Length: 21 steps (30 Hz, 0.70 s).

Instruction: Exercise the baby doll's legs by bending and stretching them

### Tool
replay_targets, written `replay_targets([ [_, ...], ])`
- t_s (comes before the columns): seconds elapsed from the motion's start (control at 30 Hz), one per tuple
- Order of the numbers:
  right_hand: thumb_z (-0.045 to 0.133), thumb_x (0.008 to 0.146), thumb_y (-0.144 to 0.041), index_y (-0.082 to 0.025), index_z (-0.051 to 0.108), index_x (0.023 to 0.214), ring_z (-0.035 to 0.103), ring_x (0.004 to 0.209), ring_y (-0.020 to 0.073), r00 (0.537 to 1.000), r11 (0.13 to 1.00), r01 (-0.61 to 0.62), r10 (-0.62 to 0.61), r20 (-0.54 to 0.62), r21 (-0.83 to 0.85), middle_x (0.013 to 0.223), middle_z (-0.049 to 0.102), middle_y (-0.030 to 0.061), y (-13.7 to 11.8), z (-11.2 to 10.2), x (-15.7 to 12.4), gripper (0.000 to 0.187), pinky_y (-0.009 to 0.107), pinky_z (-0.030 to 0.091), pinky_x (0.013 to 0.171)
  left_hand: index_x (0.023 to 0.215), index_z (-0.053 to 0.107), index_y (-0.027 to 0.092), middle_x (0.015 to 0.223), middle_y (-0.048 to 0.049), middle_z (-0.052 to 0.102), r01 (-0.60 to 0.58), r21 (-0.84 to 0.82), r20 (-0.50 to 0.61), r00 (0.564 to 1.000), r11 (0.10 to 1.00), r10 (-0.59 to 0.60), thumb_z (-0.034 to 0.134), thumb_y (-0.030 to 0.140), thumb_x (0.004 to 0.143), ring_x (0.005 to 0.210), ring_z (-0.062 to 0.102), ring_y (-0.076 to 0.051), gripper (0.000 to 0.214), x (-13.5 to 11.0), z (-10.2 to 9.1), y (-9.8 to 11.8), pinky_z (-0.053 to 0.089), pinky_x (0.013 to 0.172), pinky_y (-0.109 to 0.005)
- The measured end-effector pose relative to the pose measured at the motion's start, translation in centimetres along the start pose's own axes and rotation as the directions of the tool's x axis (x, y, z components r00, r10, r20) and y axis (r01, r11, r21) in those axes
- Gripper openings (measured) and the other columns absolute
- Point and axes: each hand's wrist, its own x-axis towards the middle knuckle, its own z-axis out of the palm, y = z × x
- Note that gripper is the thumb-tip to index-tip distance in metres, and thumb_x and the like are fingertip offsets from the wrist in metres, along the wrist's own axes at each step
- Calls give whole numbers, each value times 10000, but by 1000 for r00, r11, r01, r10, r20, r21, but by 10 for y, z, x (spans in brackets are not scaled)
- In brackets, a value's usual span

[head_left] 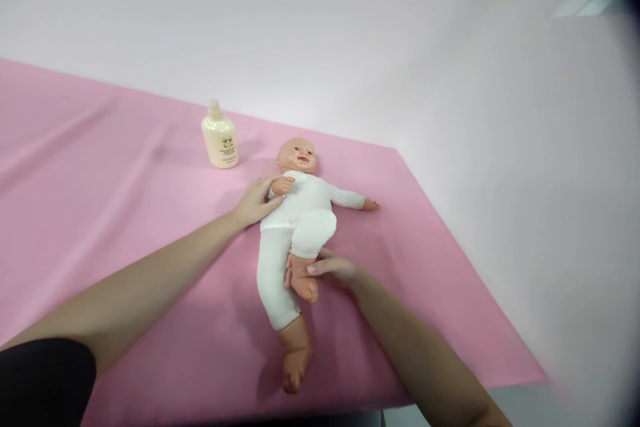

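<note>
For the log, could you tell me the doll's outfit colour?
White, clearest in the head view: the doll's outfit.

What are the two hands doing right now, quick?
Left hand: open, resting flat against the doll at its shoulder and arm.
Right hand: fingers closed around the doll's foot, holding that bent leg up.

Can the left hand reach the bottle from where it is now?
Probably yes. The left hand rests on the doll, and only bare pink cloth lies between it and the upright bottle.
</note>
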Motion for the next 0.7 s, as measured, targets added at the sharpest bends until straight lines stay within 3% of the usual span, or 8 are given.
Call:
replay_targets([
  [0.5,909,717,-512,-154,686,1088,750,864,215,1000,1000,-2,2,-2,2,915,811,84,1,-1,0,562,347,599,846,1375,632,189,1336,-139,736,-23,20,1,1000,1000,23,592,490,965,1217,671,-344,510,-1,1,-5,512,1099,-529],
  [0.7,922,701,-539,-148,656,1092,746,915,257,1000,1000,-22,22,-18,-19,930,795,108,2,-3,0,614,422,594,951,1382,632,195,1359,-136,735,-8,12,3,1000,1000,8,589,479,959,1239,660,-353,511,-1,1,-3,500,1122,-542],
])
